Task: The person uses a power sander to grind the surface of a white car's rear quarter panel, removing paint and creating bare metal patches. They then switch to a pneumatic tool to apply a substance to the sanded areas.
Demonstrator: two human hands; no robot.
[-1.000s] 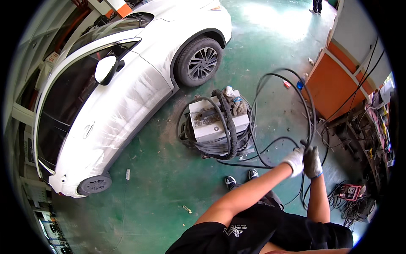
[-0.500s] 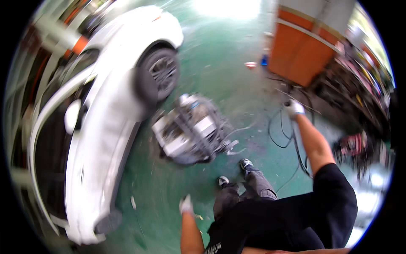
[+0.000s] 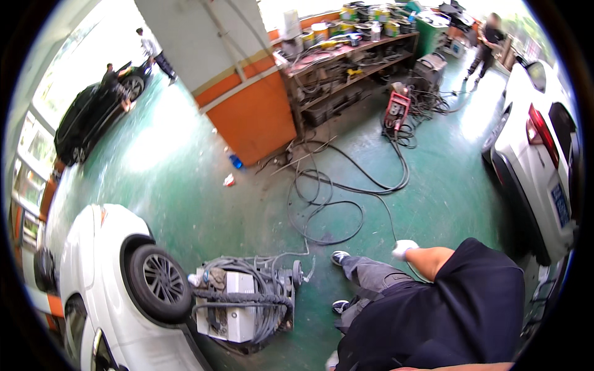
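Observation:
My right hand (image 3: 404, 248), in a white glove, hangs out to my right above the green floor. Its fingers look bent and small, and whether they hold anything cannot be made out. A thin cable (image 3: 390, 216) runs along the floor and passes behind that hand in the picture. Only a bit of my left hand (image 3: 332, 360), also in a white glove, shows at the lower edge beside my body; its fingers are hidden. Ahead and to the left of my feet stands a wheeled machine (image 3: 244, 303) with white panels and grey cables coiled over it, close to a white car's front wheel (image 3: 162, 281).
Loops of black cable (image 3: 362, 213) lie ahead. Beyond are an orange-based pillar (image 3: 253, 117), a cluttered workbench (image 3: 352, 62) and a red machine (image 3: 396, 111). Another white car (image 3: 532, 161) stands right. People are near a black car (image 3: 93, 117) and at the far right.
My view has swung to the right, bringing the workbench, the second white car and other people into sight. My right arm is lower and nearer my body; my left hand has mostly left the picture.

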